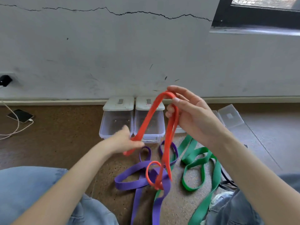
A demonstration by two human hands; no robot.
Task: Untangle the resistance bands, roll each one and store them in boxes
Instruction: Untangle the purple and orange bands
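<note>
Hands gripping red band (168, 140), left hand (125, 142), right hand (191, 114), clear boxes (116, 122) against wall.

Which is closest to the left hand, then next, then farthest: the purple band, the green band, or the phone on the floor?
From the left hand:
1. Purple band, just below, on the floor.
2. Green band, further right.
3. Phone, far left by its cable.

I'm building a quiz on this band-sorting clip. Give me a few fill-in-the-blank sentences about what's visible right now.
1. Both hands hold the ____ band, the right hand highest.
2. The left hand grips it in front of two clear ____ by the wall.
3. Its lower loop hangs over the ____ band on the floor.
4. Right of that lies a ____ band.

Missing words: orange; boxes; purple; green
</note>
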